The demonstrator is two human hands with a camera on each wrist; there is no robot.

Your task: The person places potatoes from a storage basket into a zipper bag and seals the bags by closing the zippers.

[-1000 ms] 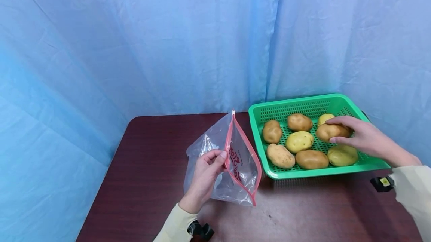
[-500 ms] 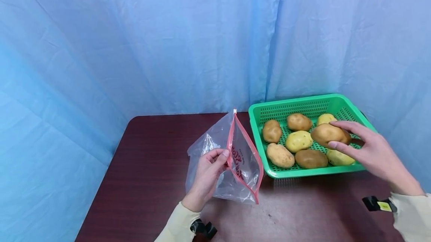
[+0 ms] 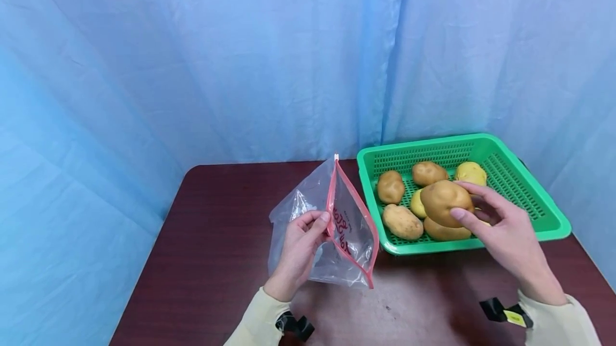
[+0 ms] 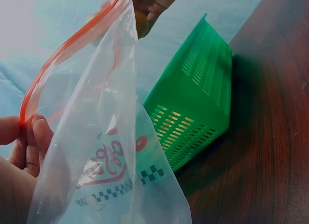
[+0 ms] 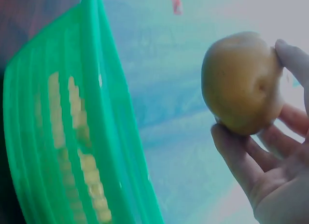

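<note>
My left hand (image 3: 299,252) pinches the red zip edge of a clear plastic zip bag (image 3: 293,201), thumb on top. The bag's mouth gapes toward the right, and red lettering shows on its wall. In the left wrist view the bag (image 4: 111,151) hangs from thumb and fingers. My right hand (image 3: 505,233) grips a brown potato (image 3: 445,203) between thumb and fingertips, raised over the front part of the green basket (image 3: 534,175). The right wrist view has this potato (image 5: 241,84) held well above the basket rim (image 5: 99,89).
Several brown and yellow potatoes lie in the basket, among them a tan one (image 3: 402,222) at the front left and a yellow one (image 3: 470,173) at the back. The basket stands right beside the bag on a dark wooden table (image 3: 207,250). A blue curtain (image 3: 269,68) hangs behind.
My right hand has lifted the potato from the basket's right side and carried it left and toward me. The left hand and bag have shifted only slightly right.
</note>
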